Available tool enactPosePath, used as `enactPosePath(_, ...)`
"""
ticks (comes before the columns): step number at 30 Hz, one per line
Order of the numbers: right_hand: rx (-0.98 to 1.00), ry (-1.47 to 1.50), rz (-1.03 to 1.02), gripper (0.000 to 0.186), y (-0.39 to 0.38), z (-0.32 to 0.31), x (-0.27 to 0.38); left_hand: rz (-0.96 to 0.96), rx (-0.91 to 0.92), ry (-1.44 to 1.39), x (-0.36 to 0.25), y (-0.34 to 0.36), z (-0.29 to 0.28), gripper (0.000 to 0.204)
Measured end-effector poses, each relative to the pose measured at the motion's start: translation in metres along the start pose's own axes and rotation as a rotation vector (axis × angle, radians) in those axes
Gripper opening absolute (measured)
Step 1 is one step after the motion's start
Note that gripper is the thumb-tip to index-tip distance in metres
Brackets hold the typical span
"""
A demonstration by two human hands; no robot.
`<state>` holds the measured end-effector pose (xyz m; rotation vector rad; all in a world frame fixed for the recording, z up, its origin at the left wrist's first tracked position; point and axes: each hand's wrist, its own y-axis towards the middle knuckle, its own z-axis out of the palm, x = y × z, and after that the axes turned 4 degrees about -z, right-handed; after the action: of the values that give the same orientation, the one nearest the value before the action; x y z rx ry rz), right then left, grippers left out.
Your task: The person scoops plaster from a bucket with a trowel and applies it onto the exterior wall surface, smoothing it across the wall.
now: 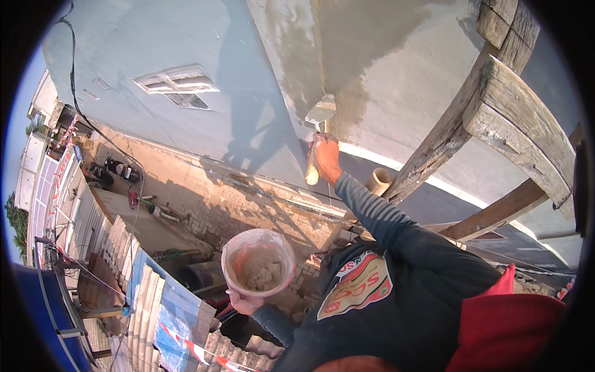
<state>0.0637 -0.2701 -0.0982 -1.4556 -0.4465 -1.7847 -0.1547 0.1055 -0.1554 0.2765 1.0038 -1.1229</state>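
Note:
My right hand (325,156) is closed round the wooden handle of a trowel (321,111), its blade up at the wall. Around and above the blade a dark, wet-looking patch of mortar (353,46) covers part of the pale wall (415,74). Lower down, my left hand (245,302) grips a bucket (286,245) at its underside and near side; some fingers are hidden beneath it. Grey mortar (263,273) lies inside the bucket, and its walls are smeared with it.
Weathered timber beams (440,124) stand close at my right, beside a round bamboo pole end (379,180). Far below runs a paved alley (211,208) with a parked motorcycle (121,170). Corrugated roofing (145,304) lies at lower left; a cable (73,62) hangs at left.

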Motion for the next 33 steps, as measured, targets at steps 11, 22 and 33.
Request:
enactPosePath(11, -0.157, -0.103, -0.023, 0.032, 0.036, 0.056, -0.018, -0.001, -0.075, 0.019, 0.012, 0.002, -0.006, 0.059)
enactPosePath(22, -0.252, -0.16, -0.168, 0.045, 0.075, 0.15, 0.04, -0.011, -0.059, -0.042, 0.02, -0.007, -0.012, 0.054)
enactPosePath(33, -0.159, 0.058, 0.062, 0.061, 0.063, 0.187, 0.078, 0.061, -0.121, 0.055, 0.017, -0.01, -0.022, 0.06)
